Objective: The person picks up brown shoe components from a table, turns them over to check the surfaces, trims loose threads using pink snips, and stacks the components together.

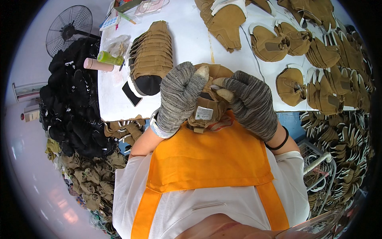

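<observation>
A brown fabric cap [216,108] is held upright at the table's front edge, close against my orange apron. Its inner side shows a white label and a dark patch. My left hand [180,95], in a grey knitted glove with bare or pale fingertips, pinches the cap's upper edge from the left. My right hand [251,99], gloved the same way, grips that edge from the right, thumb and fingertips pressed together close to the left hand's. Between the two, the fine detail at the fingertips is too small to tell.
The white table [191,40] carries a row of overlapped brown caps [153,51], a black phone [131,94], a pink bottle [98,64] and a green tube [110,58]. More brown caps [270,44] spread across the right. Black caps [75,95] are heaped left, below a fan [69,32].
</observation>
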A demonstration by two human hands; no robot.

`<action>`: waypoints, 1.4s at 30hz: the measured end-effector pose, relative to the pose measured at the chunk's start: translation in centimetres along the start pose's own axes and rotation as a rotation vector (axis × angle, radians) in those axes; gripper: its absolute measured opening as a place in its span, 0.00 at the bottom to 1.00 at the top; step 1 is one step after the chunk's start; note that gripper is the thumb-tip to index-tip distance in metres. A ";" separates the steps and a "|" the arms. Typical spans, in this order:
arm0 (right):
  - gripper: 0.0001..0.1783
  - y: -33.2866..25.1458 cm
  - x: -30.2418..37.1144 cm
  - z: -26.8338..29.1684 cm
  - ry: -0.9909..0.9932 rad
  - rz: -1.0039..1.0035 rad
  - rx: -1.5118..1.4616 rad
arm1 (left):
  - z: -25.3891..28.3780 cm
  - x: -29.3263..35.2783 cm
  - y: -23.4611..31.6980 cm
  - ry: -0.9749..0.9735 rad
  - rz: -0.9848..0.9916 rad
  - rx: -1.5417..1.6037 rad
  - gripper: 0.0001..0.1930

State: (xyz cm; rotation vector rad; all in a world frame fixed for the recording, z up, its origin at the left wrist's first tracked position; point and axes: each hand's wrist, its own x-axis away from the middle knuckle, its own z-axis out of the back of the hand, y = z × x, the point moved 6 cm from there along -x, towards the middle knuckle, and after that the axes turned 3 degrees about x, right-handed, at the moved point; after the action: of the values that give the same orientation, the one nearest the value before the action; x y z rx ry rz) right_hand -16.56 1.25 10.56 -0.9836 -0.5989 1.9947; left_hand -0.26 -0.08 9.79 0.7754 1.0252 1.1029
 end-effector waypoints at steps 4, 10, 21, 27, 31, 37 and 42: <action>0.11 0.2 0.0 0.5 0.024 -0.056 -0.094 | 0.4 0.1 -0.2 0.028 -0.017 -0.016 0.08; 0.13 0.1 -0.3 -0.1 0.001 -0.014 0.095 | 0.3 -0.1 -0.5 -0.020 0.003 -0.059 0.09; 0.13 -0.3 -0.5 -0.3 -0.011 0.019 0.120 | 0.1 -0.2 -0.9 0.018 0.034 -0.008 0.08; 0.13 -0.4 -0.6 0.2 0.028 0.039 0.119 | 0.2 -0.3 -0.8 0.008 -0.009 -0.037 0.09; 0.14 -0.5 -0.7 0.2 -0.063 0.037 0.116 | 0.0 -0.2 -0.7 -0.017 -0.059 -0.070 0.12; 0.14 -0.5 -0.6 0.5 -0.007 0.051 0.181 | -0.1 -0.1 -0.3 -0.018 0.080 0.054 0.10; 0.14 -0.5 -0.5 0.5 -0.046 -0.027 0.151 | 0.1 -0.3 -0.2 -0.016 -0.010 -0.035 0.10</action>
State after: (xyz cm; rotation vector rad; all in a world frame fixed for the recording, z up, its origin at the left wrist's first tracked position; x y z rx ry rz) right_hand -16.59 1.09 11.40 -0.8367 -0.4762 2.0116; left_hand -0.16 -0.38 9.73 0.7489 0.9931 1.1023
